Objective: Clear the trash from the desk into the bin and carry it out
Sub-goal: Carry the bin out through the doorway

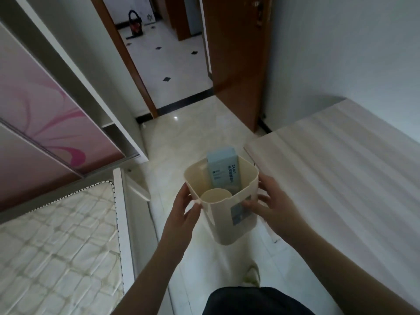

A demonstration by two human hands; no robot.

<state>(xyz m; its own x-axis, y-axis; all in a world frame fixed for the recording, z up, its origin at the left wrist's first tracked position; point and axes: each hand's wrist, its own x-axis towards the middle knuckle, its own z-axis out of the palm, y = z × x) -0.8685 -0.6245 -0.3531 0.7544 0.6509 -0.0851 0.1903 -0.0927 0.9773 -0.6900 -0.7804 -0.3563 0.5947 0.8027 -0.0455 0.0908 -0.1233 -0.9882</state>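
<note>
Desk (341,169) to the right; open doorway (168,71) ahead. Bin (223,214) held off the floor between left hand (185,206) and right hand (271,206), both clasped on its sides. It stands upright, mouth up. Blue box (221,172) stands on end inside, poking above rim; cup (216,194) beside it. Risk: tilting while walking could spill the box.

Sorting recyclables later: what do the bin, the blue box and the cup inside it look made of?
Bin: likely plastic, smooth matte cream, moulded rounded corners. Blue box: looks like printed cardboard, flat faces, sharp edges. Cup: cream, thin rim; paper or plastic, can't tell.
</note>
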